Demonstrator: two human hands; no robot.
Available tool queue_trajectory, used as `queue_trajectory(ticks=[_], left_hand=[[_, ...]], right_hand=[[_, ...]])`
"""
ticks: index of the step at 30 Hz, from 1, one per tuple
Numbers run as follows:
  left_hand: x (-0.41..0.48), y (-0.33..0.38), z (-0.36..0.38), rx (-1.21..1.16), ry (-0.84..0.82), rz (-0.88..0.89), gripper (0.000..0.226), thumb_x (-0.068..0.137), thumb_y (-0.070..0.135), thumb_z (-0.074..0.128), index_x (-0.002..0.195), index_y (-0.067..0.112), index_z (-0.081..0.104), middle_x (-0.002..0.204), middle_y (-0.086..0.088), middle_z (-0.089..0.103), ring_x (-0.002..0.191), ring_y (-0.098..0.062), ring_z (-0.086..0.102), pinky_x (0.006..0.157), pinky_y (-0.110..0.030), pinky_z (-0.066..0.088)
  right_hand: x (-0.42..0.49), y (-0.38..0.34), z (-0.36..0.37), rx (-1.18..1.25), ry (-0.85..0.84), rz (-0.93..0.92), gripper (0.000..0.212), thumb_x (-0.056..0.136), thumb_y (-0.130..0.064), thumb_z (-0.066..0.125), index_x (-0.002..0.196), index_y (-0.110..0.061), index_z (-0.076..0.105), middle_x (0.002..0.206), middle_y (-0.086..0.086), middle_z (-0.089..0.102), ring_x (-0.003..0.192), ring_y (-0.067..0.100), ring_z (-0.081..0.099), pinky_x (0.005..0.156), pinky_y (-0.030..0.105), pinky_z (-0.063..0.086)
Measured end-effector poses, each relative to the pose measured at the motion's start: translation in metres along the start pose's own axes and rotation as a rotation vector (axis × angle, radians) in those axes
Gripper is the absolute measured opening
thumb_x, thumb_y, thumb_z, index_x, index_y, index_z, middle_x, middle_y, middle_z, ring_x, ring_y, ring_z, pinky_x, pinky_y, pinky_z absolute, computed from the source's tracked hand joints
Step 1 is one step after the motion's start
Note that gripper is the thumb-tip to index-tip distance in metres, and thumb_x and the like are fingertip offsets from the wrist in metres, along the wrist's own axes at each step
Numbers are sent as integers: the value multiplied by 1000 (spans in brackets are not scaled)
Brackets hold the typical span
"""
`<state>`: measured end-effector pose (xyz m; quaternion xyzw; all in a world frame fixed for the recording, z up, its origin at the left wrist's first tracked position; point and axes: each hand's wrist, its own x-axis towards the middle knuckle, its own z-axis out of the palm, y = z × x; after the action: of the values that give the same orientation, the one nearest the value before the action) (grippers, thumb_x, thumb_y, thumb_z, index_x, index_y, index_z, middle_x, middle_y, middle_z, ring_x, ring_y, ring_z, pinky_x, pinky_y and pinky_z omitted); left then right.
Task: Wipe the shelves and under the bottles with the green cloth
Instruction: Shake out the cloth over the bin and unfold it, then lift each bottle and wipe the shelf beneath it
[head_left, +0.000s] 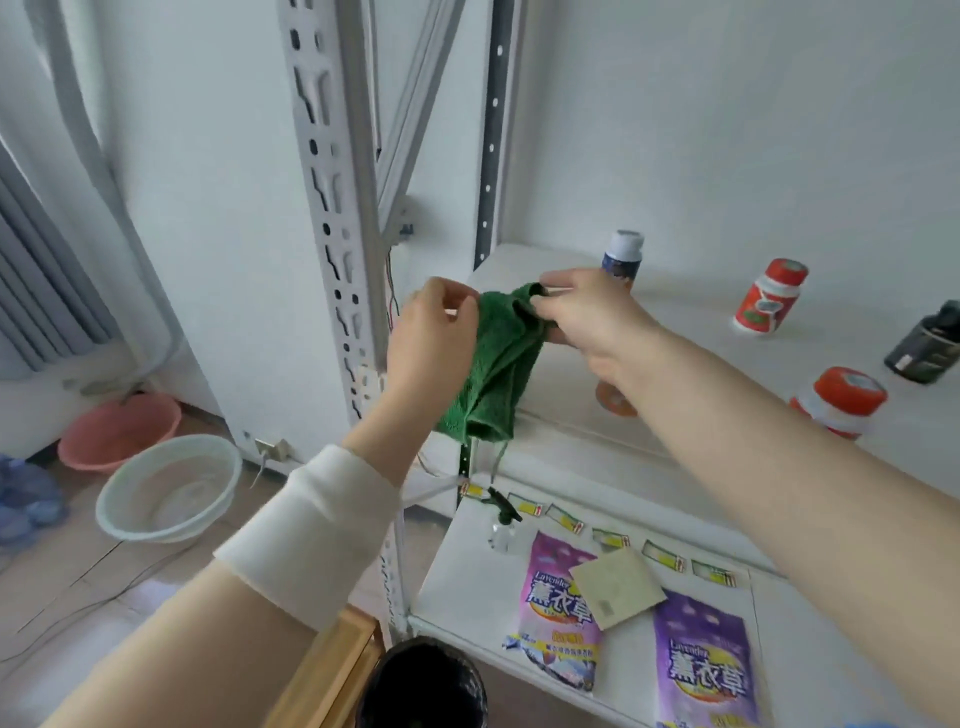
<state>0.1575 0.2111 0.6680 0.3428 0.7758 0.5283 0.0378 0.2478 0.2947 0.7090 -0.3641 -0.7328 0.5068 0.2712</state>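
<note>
The green cloth (496, 364) hangs folded in the air in front of the upper white shelf (691, 332). My left hand (434, 338) pinches its top left edge and my right hand (587, 317) pinches its top right corner. Several bottles stand on that shelf: a blue-labelled one with a white cap (623, 254) behind my right hand, two white ones with red caps (769, 299) (844, 400), and a dark one (927, 345) at the right edge. A small orange ring (615, 400) lies on the shelf under my right wrist.
The lower shelf (462, 582) holds a small spray bottle (504, 525), two purple detergent bags (558, 608) (704, 670) and a pale square pad (618, 587). The grey slotted upright (332, 208) stands left of the cloth. A white basin (169, 488) and pink basin (119, 428) sit on the floor.
</note>
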Motion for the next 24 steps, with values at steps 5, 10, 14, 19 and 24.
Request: queue_trajectory(ticks=[5, 10, 14, 19, 24], left_hand=[[28, -27, 39, 454, -348, 175, 37, 95, 33, 40, 128, 20, 48, 138, -5, 47, 128, -25, 41, 107, -39, 32], [50, -44, 63, 662, -666, 315, 53, 97, 41, 29, 146, 24, 20, 158, 1, 11, 146, -18, -2, 118, -42, -2], [59, -16, 66, 522, -484, 255, 46, 95, 45, 31, 136, 28, 42, 150, 0, 36, 141, -17, 26, 117, -37, 17], [3, 31, 44, -44, -180, 515, 31, 76, 51, 61, 89, 22, 58, 85, 9, 64, 80, 3, 54, 74, -4, 40], [-4, 29, 75, 106, -401, 727, 55, 71, 52, 65, 112, 17, 59, 113, -1, 59, 107, -17, 53, 90, -26, 42]], right_hand=[[30, -15, -80, -468, -90, -249, 22, 89, -22, 54, 110, -20, 61, 117, 1, 63, 102, 13, 58, 97, 34, 47], [68, -15, -114, -721, -296, -299, 20, 88, -28, 55, 106, -30, 63, 114, -8, 64, 108, 7, 58, 95, 21, 41], [97, -11, -104, -863, -401, -332, 29, 91, -32, 50, 118, -27, 59, 117, -14, 59, 101, 0, 55, 82, 3, 36], [111, 14, -83, -872, -612, -321, 37, 92, -37, 44, 129, -36, 47, 138, -20, 44, 112, -2, 50, 96, 12, 33], [118, 33, -63, -874, -778, -357, 45, 91, -29, 50, 134, -38, 40, 147, -20, 31, 131, -11, 22, 113, 18, 16]])
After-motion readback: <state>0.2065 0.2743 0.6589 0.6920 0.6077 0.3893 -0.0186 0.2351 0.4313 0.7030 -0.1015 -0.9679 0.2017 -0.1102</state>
